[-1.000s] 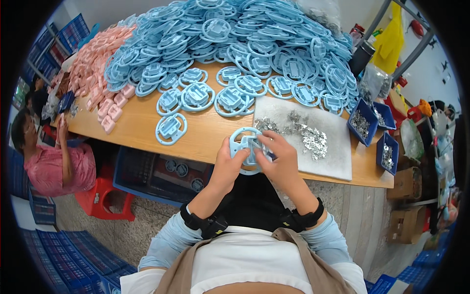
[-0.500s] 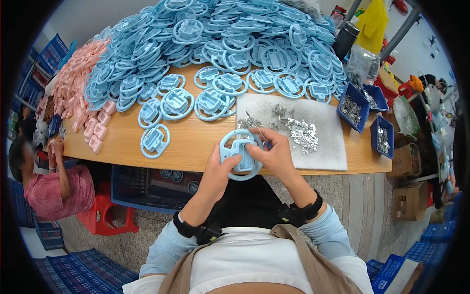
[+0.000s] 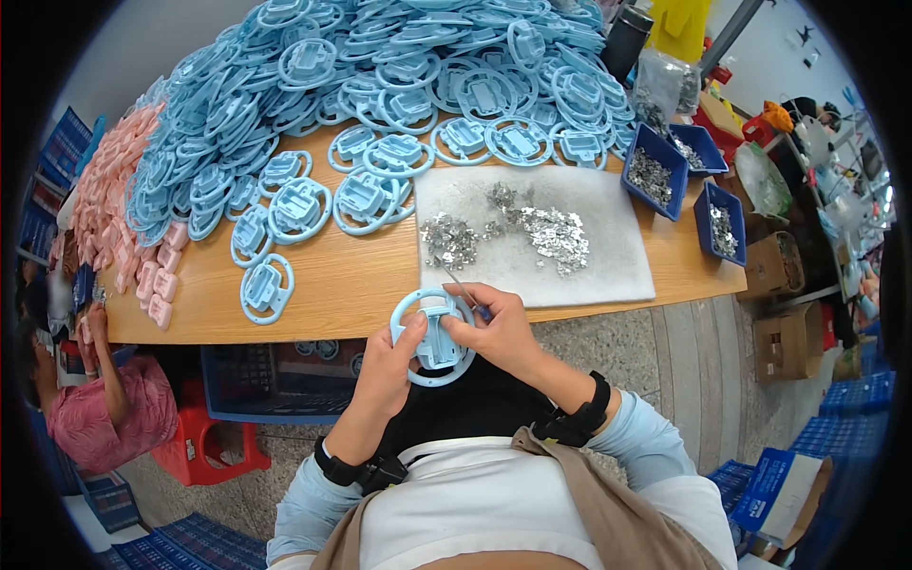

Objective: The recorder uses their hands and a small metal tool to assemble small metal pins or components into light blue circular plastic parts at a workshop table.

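Note:
A light blue plastic toy steering wheel [image 3: 440, 350] is held just off the table's near edge, its recessed centre facing up. My left hand [image 3: 388, 369] grips its left side, with the thumb pressed into the centre. My right hand [image 3: 505, 332] is closed round a thin metal tool with a dark handle [image 3: 484, 312], its shaft pointing up and left past the wheel's rim. That hand's thumb also presses on the wheel's centre. Beyond my hands, small shiny metal pieces [image 3: 556, 239] lie in loose heaps on a white pad [image 3: 608, 275].
A large pile of blue steering wheels [image 3: 399, 57] covers the table's back, beside pink plastic parts [image 3: 119, 204]. At right stand blue bins [image 3: 724, 228] of small metal parts and a black bottle [image 3: 627, 43]. A person [image 3: 114, 408] sits at left by a red stool [image 3: 204, 442].
My view has shifted, so the table appears further left and higher. Both hands have drawn the steering wheel closer to me, away from the pad, keeping their grip on it and the tool.

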### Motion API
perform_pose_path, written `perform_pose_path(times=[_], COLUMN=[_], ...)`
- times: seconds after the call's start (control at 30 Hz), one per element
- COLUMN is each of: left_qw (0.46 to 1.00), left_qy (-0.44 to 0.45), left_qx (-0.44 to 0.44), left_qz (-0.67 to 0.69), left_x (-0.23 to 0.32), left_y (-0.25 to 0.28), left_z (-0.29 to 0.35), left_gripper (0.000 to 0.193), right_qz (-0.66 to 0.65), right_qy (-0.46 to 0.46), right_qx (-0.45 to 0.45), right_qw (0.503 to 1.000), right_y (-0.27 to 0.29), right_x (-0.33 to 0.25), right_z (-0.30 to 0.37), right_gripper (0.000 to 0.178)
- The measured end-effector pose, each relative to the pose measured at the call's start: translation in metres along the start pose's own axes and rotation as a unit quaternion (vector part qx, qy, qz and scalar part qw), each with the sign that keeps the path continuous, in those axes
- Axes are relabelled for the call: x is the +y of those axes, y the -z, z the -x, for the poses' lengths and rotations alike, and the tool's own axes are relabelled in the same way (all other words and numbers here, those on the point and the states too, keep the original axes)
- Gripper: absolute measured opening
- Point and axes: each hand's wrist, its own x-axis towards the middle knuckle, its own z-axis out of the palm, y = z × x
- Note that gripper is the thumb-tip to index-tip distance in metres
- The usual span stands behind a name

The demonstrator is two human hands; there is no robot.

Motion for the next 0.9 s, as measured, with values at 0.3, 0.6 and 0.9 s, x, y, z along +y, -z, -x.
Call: perform_pose_path(times=[0.3,0.6,0.9], left_qw=[1.000,0.994,0.997], left_qy=[0.022,-0.096,-0.054], left_qx=[-0.001,-0.024,-0.003], left_qz=[-0.018,-0.041,-0.058], left_x=[0.004,-0.004,-0.006], left_y=[-0.009,-0.029,-0.011], left_z=[-0.011,-0.032,-0.037], left_gripper=[0.025,0.026,0.028], right_qz=[0.048,-0.004,0.473], right_qy=[0.037,0.020,0.105], right_qx=[0.029,-0.035,0.116], right_qw=[0.998,0.999,0.867], right_y=[0.008,0.047,0.100], right_x=[-0.006,-0.023,0.010], right_z=[-0.003,-0.011,-0.028], right_gripper=[0.039,0.040,0.019])
